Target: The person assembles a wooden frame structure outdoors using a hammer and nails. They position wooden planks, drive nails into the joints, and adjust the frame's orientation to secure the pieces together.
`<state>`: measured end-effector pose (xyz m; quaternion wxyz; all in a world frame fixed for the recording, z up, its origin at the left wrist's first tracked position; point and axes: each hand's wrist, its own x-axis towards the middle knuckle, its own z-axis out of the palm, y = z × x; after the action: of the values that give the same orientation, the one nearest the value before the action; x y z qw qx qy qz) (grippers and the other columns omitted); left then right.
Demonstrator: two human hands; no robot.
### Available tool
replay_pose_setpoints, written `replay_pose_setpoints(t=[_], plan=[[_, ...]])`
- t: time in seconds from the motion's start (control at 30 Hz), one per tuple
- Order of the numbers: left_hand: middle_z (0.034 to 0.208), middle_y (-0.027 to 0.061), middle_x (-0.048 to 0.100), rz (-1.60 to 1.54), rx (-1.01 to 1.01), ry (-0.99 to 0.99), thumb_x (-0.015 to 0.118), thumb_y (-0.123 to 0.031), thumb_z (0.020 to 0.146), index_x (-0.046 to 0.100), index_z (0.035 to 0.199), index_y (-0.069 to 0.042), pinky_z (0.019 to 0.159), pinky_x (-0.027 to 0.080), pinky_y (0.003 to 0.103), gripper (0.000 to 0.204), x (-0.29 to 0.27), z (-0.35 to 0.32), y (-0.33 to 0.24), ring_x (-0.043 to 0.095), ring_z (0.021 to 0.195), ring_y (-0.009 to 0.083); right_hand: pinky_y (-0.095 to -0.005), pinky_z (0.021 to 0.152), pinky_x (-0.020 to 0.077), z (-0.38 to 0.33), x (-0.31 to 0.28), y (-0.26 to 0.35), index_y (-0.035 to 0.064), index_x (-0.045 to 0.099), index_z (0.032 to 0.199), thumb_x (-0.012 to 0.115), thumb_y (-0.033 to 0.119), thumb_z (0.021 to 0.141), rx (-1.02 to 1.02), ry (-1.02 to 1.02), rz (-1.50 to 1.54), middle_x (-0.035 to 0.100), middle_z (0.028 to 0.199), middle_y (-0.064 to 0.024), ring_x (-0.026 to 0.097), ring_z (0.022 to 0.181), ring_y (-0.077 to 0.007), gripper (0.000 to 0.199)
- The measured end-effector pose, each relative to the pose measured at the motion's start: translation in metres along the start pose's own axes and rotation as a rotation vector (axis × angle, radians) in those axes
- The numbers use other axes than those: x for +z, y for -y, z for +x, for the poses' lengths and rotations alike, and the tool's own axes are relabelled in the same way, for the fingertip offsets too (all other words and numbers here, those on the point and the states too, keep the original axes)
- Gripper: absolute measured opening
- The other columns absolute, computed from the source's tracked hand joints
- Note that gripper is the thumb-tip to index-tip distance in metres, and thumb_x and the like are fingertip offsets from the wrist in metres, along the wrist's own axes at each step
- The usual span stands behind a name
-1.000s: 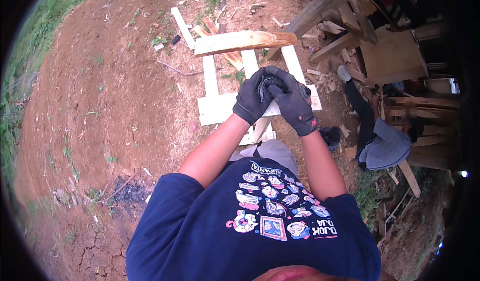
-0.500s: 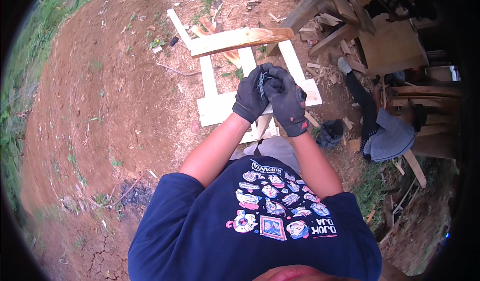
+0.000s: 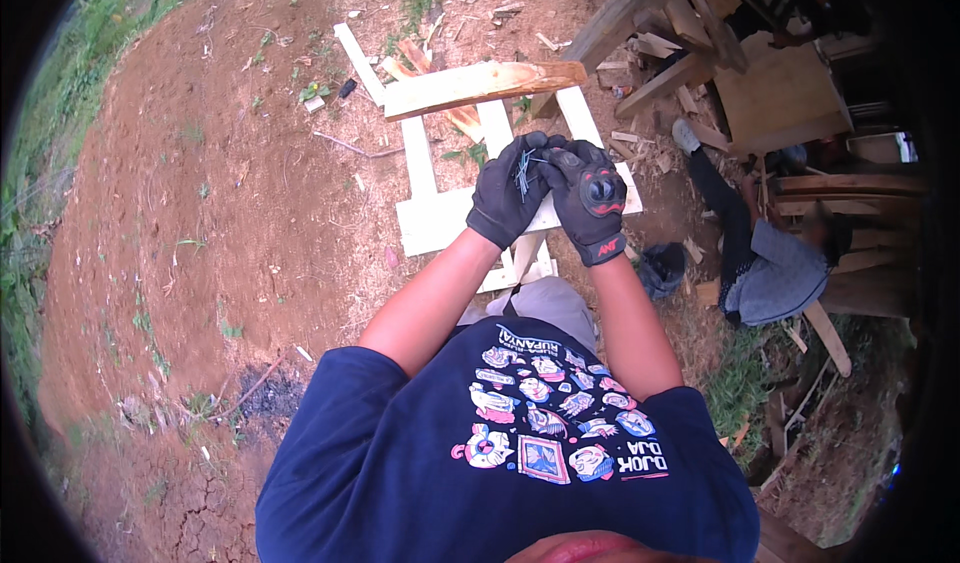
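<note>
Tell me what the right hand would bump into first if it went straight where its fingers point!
Probably the thin metal nails in the left hand. The right hand looks very close, perhaps already touching; depth is unclear.

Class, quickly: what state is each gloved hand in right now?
Left hand: cupped, holding a bunch of thin nails.
Right hand: curled in close to them; whether it grips any cannot be told.
</note>
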<state>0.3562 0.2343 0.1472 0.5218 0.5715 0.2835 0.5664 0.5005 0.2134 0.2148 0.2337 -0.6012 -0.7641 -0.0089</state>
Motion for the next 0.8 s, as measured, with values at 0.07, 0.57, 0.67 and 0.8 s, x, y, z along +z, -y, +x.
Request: replay_pose_setpoints(t=[0.07, 0.57, 0.67, 0.8], plan=[[0.138, 0.0186, 0.068, -0.054, -0.027, 0.017, 0.062, 0.008, 0.099, 0.054, 0.137, 0.003, 0.106, 0.058, 0.037, 0.04, 0.003, -0.001, -0.012, 0.069, 0.125, 0.0258, -0.047, 0.086, 0.0551, 0.001, -0.001, -0.006, 0.0112, 0.078, 0.108, 0.075, 0.02, 0.092, -0.064, -0.013, -0.055, 0.073, 0.101, -0.0113, 0.07, 0.096, -0.0357, 0.019], [0.106, 0.0091, 0.071, -0.675, -0.398, -0.14, 0.057, -0.038, 0.111, 0.062, 0.122, -0.005, 0.087, 0.057, 0.033, 0.035, 0.011, 0.003, 0.007, 0.07, 0.094, 0.0237, -0.0487, 0.076, 0.0539, 0.007, -0.051, 0.012, 0.0084, 0.074, 0.095, 0.073, 0.017, 0.094, -0.151, -0.134, -0.087, 0.069, 0.09, -0.013, 0.068, 0.085, -0.0365, 0.009], [0.08, 0.0025, 0.057, -1.113, -0.647, -0.115, 0.052, -0.044, 0.113, 0.064, 0.104, -0.008, 0.067, 0.048, 0.029, 0.039, 0.006, 0.01, 0.01, 0.056, 0.07, 0.0166, -0.0446, 0.074, 0.0548, -0.001, -0.052, 0.006, 0.0075, 0.077, 0.097, 0.078, 0.012, 0.089, -0.037, -0.221, 0.13, 0.071, 0.089, -0.0129, 0.07, 0.082, -0.0329, 0.009], [0.066, -0.0028, 0.036, -1.123, -0.68, -0.053, 0.053, -0.044, 0.113, 0.058, 0.091, -0.011, 0.056, 0.034, 0.029, 0.04, 0.008, 0.01, -0.003, 0.038, 0.058, 0.0119, -0.0347, 0.067, 0.0537, -0.013, -0.041, 0.001, 0.0062, 0.079, 0.101, 0.08, 0.013, 0.092, 0.41, -0.116, 0.558, 0.071, 0.09, -0.0055, 0.068, 0.077, -0.0189, 0.012]])
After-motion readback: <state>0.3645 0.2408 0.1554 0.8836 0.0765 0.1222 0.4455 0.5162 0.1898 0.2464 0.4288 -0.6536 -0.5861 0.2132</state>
